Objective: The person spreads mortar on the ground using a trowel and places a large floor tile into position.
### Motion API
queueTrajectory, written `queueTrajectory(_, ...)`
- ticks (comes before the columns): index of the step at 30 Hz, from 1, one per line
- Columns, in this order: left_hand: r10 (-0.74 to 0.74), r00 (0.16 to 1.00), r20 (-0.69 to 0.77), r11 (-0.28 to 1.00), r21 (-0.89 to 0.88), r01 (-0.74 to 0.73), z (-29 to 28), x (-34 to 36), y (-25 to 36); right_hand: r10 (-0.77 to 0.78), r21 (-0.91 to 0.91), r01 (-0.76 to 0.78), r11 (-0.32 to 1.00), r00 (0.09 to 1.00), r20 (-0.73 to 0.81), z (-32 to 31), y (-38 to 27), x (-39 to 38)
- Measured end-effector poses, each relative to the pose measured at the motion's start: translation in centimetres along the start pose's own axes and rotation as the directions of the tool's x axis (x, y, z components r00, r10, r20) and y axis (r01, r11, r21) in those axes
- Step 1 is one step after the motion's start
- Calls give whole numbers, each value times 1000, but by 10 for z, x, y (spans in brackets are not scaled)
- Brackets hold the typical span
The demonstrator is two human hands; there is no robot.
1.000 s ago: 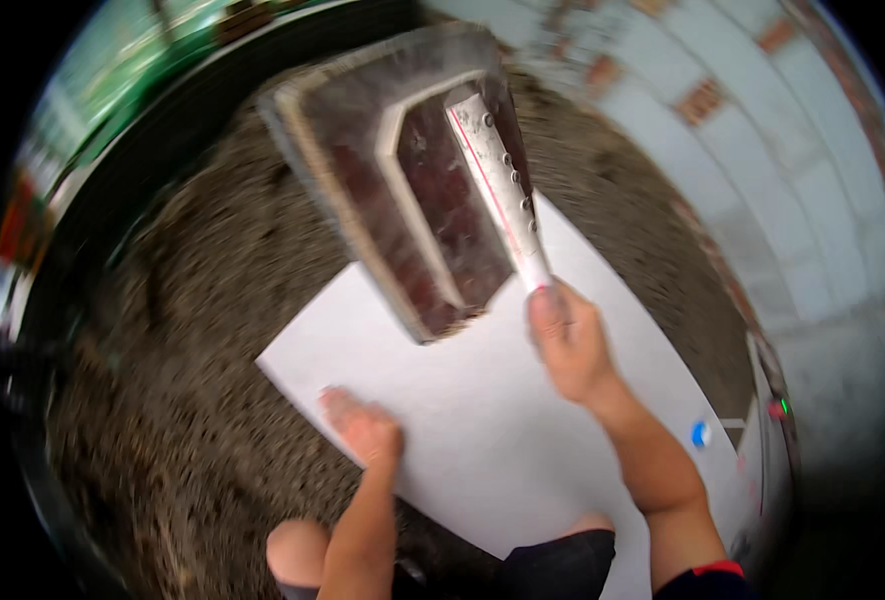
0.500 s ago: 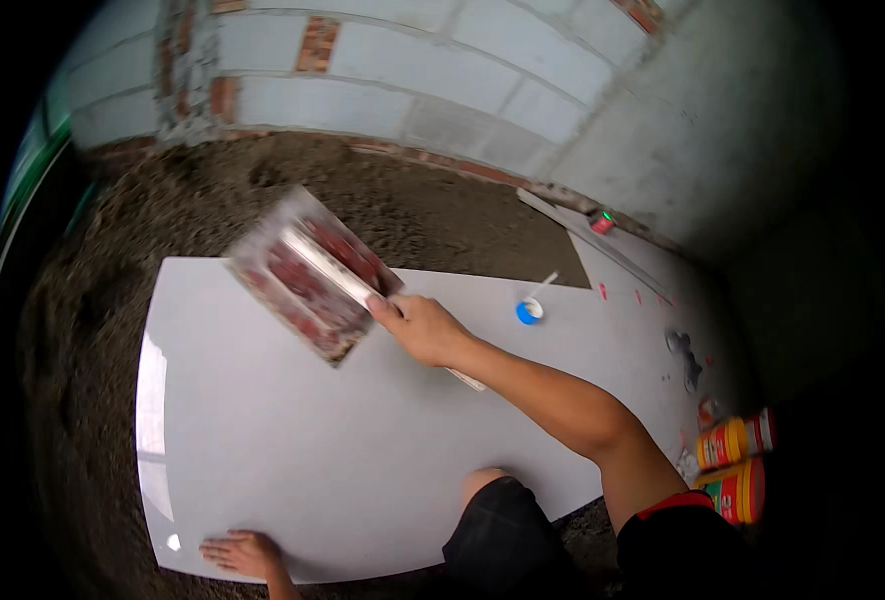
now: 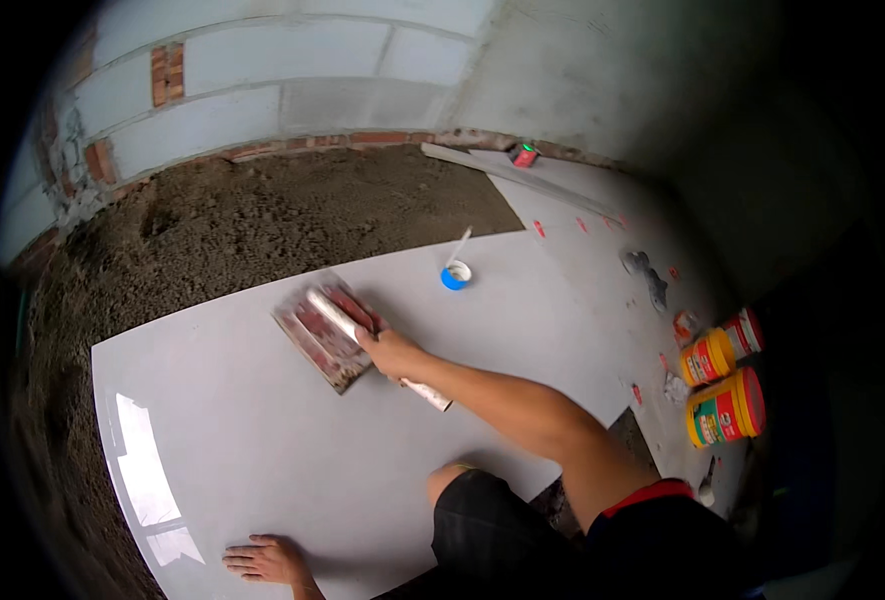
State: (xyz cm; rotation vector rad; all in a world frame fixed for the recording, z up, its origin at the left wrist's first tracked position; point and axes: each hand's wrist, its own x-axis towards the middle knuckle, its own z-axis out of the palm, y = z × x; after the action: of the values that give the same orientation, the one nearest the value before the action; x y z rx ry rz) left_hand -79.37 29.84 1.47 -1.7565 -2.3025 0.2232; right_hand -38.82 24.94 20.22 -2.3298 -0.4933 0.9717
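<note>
Our right hand (image 3: 387, 350) is wrapped around the handle of the wooden float (image 3: 324, 333), which lies flat on the large grey tile (image 3: 262, 450), its long axis running ten to four o'clock. Our left hand (image 3: 267, 558), fingers spread and holding nothing, presses the tile's near edge, well apart at seven o'clock.

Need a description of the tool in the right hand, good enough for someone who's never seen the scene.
Start from the large pale grey tile lying on the dirt floor below the block wall. Near its far edge the right hand grips the trowel: a flat rectangular blade, smeared reddish brown, with a long pale handle. The only other thing near it on the tile is a small blue-and-white round cap.
</note>
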Motion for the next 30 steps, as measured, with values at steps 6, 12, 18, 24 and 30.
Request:
queueTrajectory(6,35,999,-4,995,90,-35,-1,0,-6,-497,-93,495,864,807,-319,-68,44,-122)
queueTrajectory(12,48,996,-82,997,63,-43,10,-10,10,-78,-235,-5,972,936,-344,-7,279,-101)
queueTrajectory(18,131,988,-83,991,17,-130,0,-26,21,134,112,-125,986,987,-83,-29,204,-90)
queueTrajectory(24,348,934,-84,936,83,-341,-4,-126,28,-96,71,110,991,978,-184,-117,161,-210)
queueTrajectory(30,357,921,-158,934,81,-348,8,-114,29,-147,58,216,975,814,-561,-50,270,-308)
